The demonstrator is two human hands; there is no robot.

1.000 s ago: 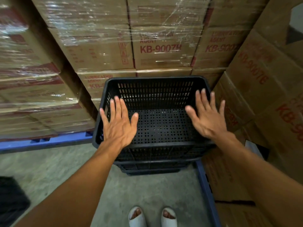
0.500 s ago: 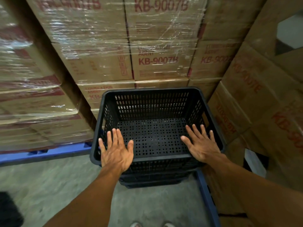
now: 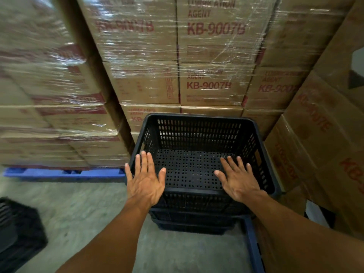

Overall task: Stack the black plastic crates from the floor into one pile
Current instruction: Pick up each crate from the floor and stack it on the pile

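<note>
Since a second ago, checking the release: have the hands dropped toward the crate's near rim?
Yes. Both hands, left hand and right hand, came down toward the top crate's near rim.

Red print reading "LUBRICATION AGENT KB-9007B" stands on the upper centre carton of the shrink-wrapped stack. The carton below it carries "AGENT KB-9007B"; its top word is blurred. The low carton behind the crate shows "LUBRICATION AGENT", its code hidden. The upper left carton shows a smeared code, seemingly the same. Print on the right-hand cartons is not reliably legible.
</note>
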